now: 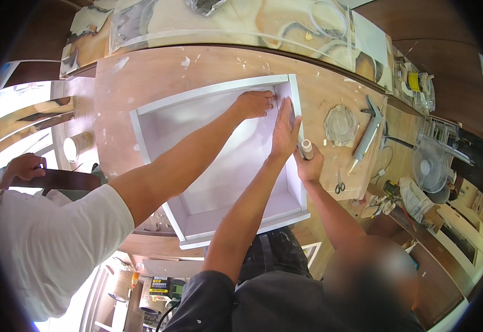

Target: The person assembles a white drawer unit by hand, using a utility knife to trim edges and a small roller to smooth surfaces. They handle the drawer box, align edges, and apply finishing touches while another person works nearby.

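A shallow white drawer-like box [214, 195] lies open side up on a wooden table, slightly turned. My left hand [283, 133] is flat with fingers stretched along the box's right wall, near its far right corner. Just outside that wall, my right hand [312, 166] is closed around a dark cylindrical handle with a pale round end [307, 146]; the rest of this handled thing is hidden. Beside my left hand, a co-worker's hand [255, 105] reaches into the same corner. That person's other hand [28, 167] grips a dark piece at the far left.
Right of the box on the table [158, 69] lie a crumpled translucent disc [341, 125], a caulking gun [370, 130] and scissors [339, 183]. A marble-patterned slab [219, 27] runs along the back. A fan [430, 163] stands at right; a white tin [77, 147] sits at left.
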